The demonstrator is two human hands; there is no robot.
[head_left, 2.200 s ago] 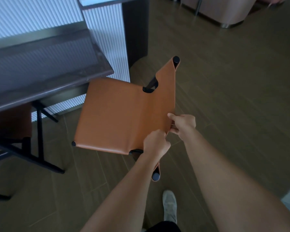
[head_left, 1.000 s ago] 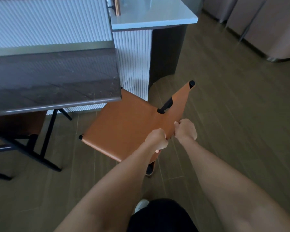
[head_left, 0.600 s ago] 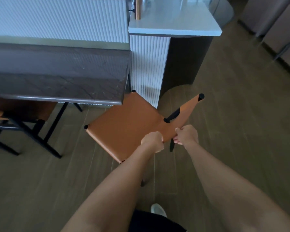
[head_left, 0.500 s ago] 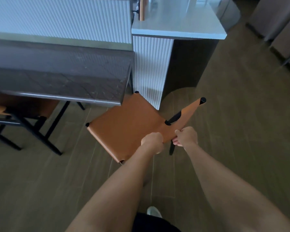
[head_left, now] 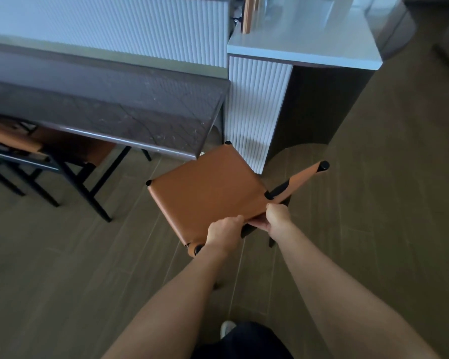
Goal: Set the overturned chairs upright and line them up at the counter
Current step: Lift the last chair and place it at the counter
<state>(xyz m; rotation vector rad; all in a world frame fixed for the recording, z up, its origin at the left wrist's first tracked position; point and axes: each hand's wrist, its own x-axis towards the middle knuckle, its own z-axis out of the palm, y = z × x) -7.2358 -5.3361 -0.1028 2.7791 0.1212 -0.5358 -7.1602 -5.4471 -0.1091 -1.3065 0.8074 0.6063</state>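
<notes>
An orange leather chair (head_left: 205, 193) with a black frame stands upright, turned at an angle, its seat corner just under the end of the dark counter (head_left: 109, 110). My left hand (head_left: 224, 233) grips the near end of its low backrest. My right hand (head_left: 276, 216) grips the backrest beside it, thumb on top. The backrest runs up and right to a black end cap. A second orange chair (head_left: 13, 141) is tucked under the counter at the far left, partly hidden.
A white ribbed cabinet (head_left: 254, 104) with a pale top (head_left: 309, 40) stands right behind the chair. Black counter legs (head_left: 88, 182) slant to the floor at left. Wood-look floor (head_left: 389, 203) stretches to the right. My shoe (head_left: 227, 329) shows at the bottom.
The chair has moved forward toward the counter and turned; its seat corner now sits under the counter's end. Both hands keep their grip on the backrest.
</notes>
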